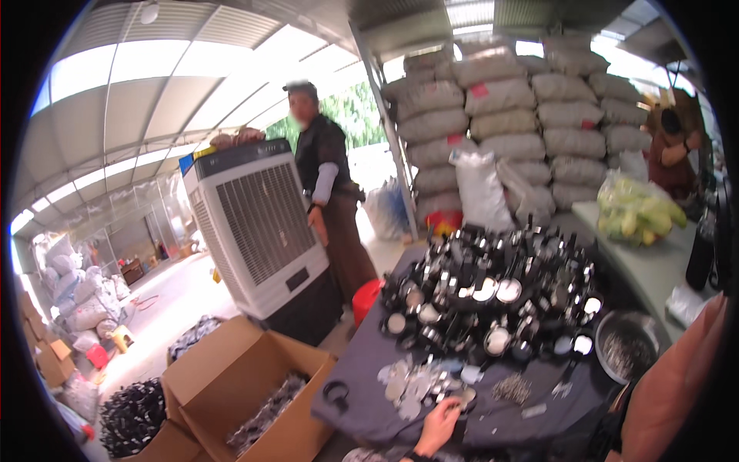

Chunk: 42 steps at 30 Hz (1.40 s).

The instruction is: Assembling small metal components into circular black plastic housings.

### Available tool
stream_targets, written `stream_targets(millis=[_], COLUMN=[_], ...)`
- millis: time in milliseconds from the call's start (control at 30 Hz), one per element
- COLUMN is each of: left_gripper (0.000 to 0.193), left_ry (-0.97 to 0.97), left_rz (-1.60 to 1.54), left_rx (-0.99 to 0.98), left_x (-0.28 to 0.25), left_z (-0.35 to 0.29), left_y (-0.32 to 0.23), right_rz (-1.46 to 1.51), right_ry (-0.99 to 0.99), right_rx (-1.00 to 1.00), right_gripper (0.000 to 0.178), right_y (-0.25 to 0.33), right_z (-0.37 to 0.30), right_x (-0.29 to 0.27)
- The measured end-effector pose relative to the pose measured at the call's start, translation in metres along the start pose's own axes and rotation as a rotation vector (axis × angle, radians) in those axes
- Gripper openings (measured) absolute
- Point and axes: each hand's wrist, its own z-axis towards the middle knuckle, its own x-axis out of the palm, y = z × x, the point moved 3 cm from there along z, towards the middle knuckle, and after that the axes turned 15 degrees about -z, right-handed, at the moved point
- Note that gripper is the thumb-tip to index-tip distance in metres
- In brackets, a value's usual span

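Observation:
My left hand (439, 428), with a dark band at the wrist, reaches over the near edge of the cloth-covered table (350, 366). Its fingers are closed in a pinch at a small round metal disc (467, 395). Beside the fingertips lies a loose heap of flat silvery discs (409, 389). To the right is a little pile of small metal pieces, apparently screws (511, 390). A large mound of black parts with shiny round faces (493, 296) covers the far part of the table. One black ring-shaped part (336, 394) lies alone at the left edge. My right hand is out of sight.
A bowl of small metal parts (627, 346) stands at the right, near another person's bare arm (677, 381). Open cardboard boxes (223, 369) sit at the left. Behind them, a person (327, 165) touches a large air cooler (262, 223). Stacked sacks (508, 115) rise behind the table.

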Motion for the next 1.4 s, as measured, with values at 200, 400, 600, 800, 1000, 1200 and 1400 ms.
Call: stream_targets(millis=[200, 400, 600, 800, 1000, 1200, 1400], left_gripper=[0.018, 0.018, 0.018, 0.021, 0.018, 0.018, 0.018], left_ry=[-0.059, -0.018, -0.033, 0.063, -0.027, 0.085, 0.054], left_rz=[-0.182, -0.124, -0.136, -0.146, -0.178, -0.085, -0.311], left_rx=[0.082, 0.228, 0.105, 0.026, 0.053, 0.189, 0.035], left_x=[0.0, 0.012, 0.014, 0.006, 0.001, 0.014, 0.013], left_z=[-0.037, -0.023, -0.014, 0.012, -0.009, -0.003, -0.013], left_y=[-0.007, -0.011, -0.013, 0.016, -0.005, -0.004, -0.013], right_rz=[-0.048, 0.023, 0.146, 0.23, -0.042, 0.68, 0.579], right_ry=[-0.074, -0.224, -0.196, -0.164, 0.262, 1.671, 1.47], right_rx=[-0.231, -0.293, 0.035, 0.396, 0.387, 0.135, 0.478], right_gripper=[0.061, 0.057, 0.053, 0.049, 0.045, 0.032, 0.033], right_y=[-0.003, -0.004, -0.005, 0.043, 0.053, 0.121, 0.112], right_z=[0.081, 0.086, 0.023, -0.021, -0.024, -0.121, -0.215], right_x=[-0.033, -0.034, 0.014, 0.042, 0.073, 0.135, 0.093])
